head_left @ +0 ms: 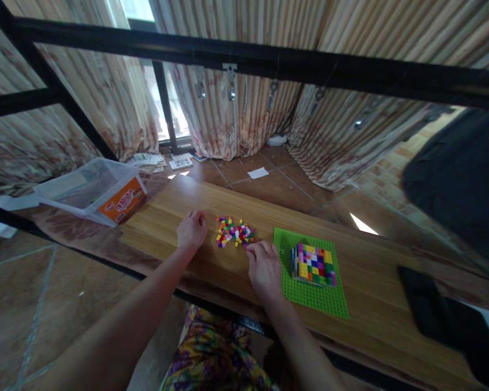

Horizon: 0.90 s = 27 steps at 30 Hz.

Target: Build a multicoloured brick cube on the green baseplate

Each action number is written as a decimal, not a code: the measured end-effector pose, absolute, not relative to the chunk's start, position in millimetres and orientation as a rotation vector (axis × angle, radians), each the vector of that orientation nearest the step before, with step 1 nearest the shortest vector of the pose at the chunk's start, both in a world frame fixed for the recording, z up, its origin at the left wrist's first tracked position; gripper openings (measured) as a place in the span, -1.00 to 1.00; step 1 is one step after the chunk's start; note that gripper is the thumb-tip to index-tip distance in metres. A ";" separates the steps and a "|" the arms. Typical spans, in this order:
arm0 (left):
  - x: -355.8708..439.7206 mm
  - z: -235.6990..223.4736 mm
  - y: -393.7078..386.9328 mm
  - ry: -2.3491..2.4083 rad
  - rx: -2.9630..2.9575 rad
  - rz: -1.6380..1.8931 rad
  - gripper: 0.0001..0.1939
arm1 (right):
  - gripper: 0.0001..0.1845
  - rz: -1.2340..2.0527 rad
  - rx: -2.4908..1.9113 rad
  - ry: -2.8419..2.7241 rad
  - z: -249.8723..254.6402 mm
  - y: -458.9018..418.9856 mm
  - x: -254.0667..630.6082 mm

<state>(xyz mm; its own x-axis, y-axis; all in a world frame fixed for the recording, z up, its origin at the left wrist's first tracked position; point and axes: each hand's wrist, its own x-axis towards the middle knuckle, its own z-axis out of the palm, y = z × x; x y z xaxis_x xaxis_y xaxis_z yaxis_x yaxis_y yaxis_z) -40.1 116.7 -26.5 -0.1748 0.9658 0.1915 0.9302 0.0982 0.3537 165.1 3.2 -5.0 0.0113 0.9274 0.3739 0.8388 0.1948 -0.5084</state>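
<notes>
A pile of small, many-coloured toy bricks (235, 232) lies loose on the wooden tabletop between my hands. My left hand (192, 231) rests just left of the pile with its fingers curled in; whatever they hold, if anything, is hidden. At the pile's lower right edge are the fingertips of my right hand (264, 266), drawn together in a pinch. I cannot make out what is between them. Right of that hand lies a green studded baseplate (313, 301), and a block built of multicoloured bricks (315, 265) stands on it.
A clear plastic box (81, 187) with an orange label stands at the table's left end. Dark flat objects (426, 304) lie toward the right end of the wooden table (375, 304). A black metal bar (244, 51) crosses above the far side, before striped curtains (244, 114).
</notes>
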 end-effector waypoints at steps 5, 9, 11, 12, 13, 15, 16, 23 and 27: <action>-39.1 -24.5 117.4 2.280 1.947 0.606 -0.73 | -0.81 0.064 -1.631 -1.645 25.4 -21.7 212.6; -38.3 -23.4 117.3 2.274 1.951 0.610 -0.72 | -0.77 -0.090 -1.751 -1.544 30.3 -32.9 273.2; -38.1 -23.0 117.0 2.270 1.958 0.621 -0.73 | -0.72 -0.151 -1.805 -1.560 26.9 -32.8 298.3; -38.0 -22.8 116.9 2.271 1.958 0.625 -0.73 | -0.71 -0.170 -1.812 -1.583 24.4 -31.5 307.6; -37.9 -22.4 116.9 2.275 1.954 0.626 -0.73 | -0.70 -0.180 -1.813 -1.609 21.8 -29.7 314.4; -37.6 -21.5 116.9 2.277 1.945 0.614 -0.73 | -0.72 -0.176 -1.805 -1.663 16.5 -25.2 321.1; -37.4 -21.0 116.9 2.279 1.939 0.605 -0.73 | -0.73 -0.167 -1.803 -1.683 14.1 -23.0 321.8; -37.7 -21.3 117.0 2.289 1.957 0.595 -0.72 | -0.75 -0.119 -1.786 -1.708 5.0 -15.6 316.7; -38.0 -22.5 117.1 2.277 1.962 0.605 -0.71 | -0.76 -0.083 -1.741 -1.653 3.1 -15.7 319.6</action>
